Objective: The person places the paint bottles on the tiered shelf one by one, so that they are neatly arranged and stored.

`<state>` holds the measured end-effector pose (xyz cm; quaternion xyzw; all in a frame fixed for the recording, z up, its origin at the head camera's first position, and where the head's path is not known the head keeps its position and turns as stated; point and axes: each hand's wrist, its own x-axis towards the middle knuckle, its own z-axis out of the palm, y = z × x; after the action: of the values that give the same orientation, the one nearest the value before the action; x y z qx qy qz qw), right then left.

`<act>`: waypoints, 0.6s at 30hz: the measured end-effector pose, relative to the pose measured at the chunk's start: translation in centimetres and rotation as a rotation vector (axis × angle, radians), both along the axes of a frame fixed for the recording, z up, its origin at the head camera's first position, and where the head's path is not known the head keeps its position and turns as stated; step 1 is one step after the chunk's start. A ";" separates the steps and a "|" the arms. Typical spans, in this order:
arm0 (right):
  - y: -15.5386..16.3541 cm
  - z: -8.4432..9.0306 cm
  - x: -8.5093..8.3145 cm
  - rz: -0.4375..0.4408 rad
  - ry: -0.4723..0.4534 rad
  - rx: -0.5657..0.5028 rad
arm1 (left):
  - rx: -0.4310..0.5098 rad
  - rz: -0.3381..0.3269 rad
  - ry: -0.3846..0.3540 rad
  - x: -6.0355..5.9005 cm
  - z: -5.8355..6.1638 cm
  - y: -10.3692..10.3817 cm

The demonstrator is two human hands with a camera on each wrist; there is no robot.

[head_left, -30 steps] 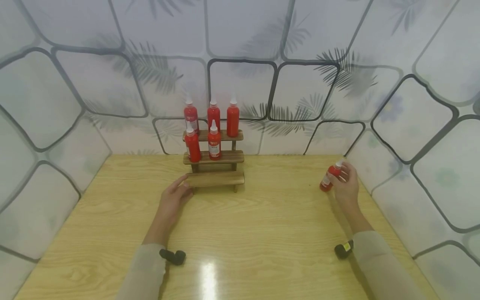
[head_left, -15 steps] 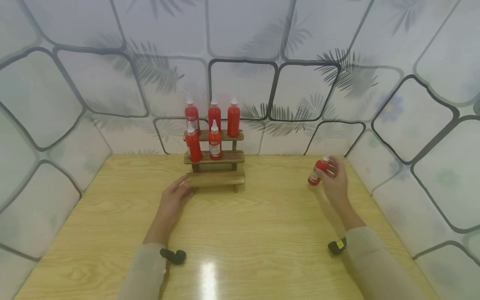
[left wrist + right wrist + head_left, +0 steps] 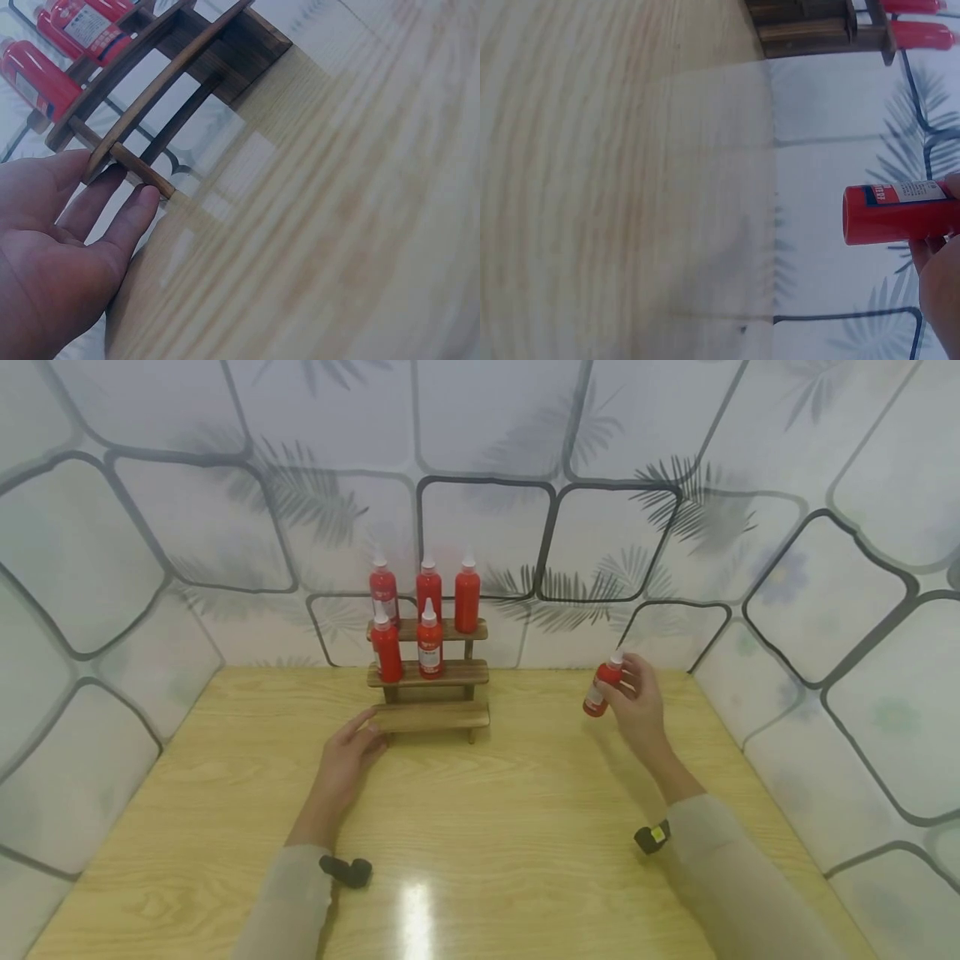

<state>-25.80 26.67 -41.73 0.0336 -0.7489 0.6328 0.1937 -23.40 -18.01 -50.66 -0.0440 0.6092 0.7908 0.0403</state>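
We are holding a red bottle (image 3: 602, 687) in our right hand (image 3: 637, 706), fingers curled round its upper body, lifted clear of the wooden table (image 3: 525, 827) and well to the right of the stepped wooden rack (image 3: 429, 681). Our left hand (image 3: 347, 760) is lying flat on the table at the rack's lower left corner, fingers straight and relaxed, their tips touching the end of the bottom step (image 3: 127, 161). The rack is carrying five red bottles: three on its top step (image 3: 427, 587) and two on its middle step (image 3: 408, 647), leaving the right end of that middle step and the whole bottom step bare. We are judging the main risk to be a knock: the standing bottles are tall, narrow and close together, so a sideways brush from the held bottle or our knuckles could topple one and perhaps its neighbours. The steps are looking shallow, so a bottle set near a front edge might tip off. The rack seems light, and our left fingertips are only touching it, so a push could slide it. Between the rack and our right hand the table is giving us open room; behind the rack the patterned wall (image 3: 480, 485) is closing in.
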 end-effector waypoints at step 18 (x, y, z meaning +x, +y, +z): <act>-6.9 1.2 -3.1 0.173 0.101 0.030 | 0.010 -0.003 -0.010 0.2 0.2 0.0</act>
<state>-28.86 19.73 -40.52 0.1330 -0.7420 0.6333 0.1753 -23.22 -18.02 -50.43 -0.0470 0.6051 0.7935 0.0448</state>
